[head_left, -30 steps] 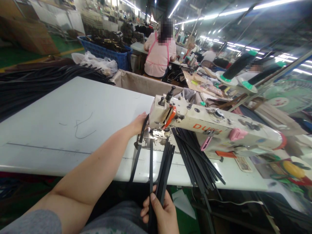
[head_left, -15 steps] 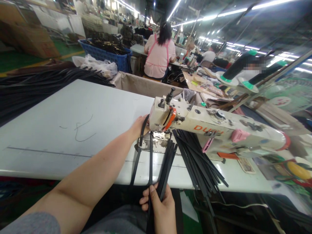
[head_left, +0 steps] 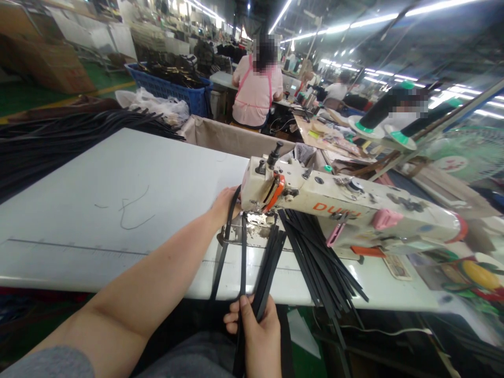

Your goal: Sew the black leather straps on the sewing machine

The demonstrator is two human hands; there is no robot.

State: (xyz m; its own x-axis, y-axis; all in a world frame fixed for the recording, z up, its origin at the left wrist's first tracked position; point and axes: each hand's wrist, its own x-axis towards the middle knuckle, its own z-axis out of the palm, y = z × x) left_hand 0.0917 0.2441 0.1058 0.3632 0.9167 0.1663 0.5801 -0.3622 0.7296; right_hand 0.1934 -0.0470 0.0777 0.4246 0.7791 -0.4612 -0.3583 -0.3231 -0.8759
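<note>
A white sewing machine (head_left: pixel 299 194) stands on the pale table, its head over a metal needle plate (head_left: pixel 255 219). My left hand (head_left: pixel 226 203) is beside the machine head on its left; the fingers are hidden behind it. A narrow black strap (head_left: pixel 232 205) passes over this hand and hangs down past the table's front edge. My right hand (head_left: pixel 258 325), below that edge, pinches another black strap (head_left: pixel 243 257) that runs up to the needle area. The same hand also grips a bundle of black straps (head_left: pixel 270 268). More loose black straps (head_left: pixel 323 262) lie fanned under the machine arm.
A large heap of black straps (head_left: pixel 59 136) lies left of the white tabletop (head_left: pixel 98 173), which has loose thread on it. Beyond are a cloth-lined bin (head_left: pixel 236 137), a blue basket (head_left: pixel 169 86) and a seated person in pink (head_left: pixel 258 94). Thread cones (head_left: pixel 386 107) stand right.
My right hand has shifted very slightly left and up with the straps in it. My left hand stays beside the machine head, almost unmoved.
</note>
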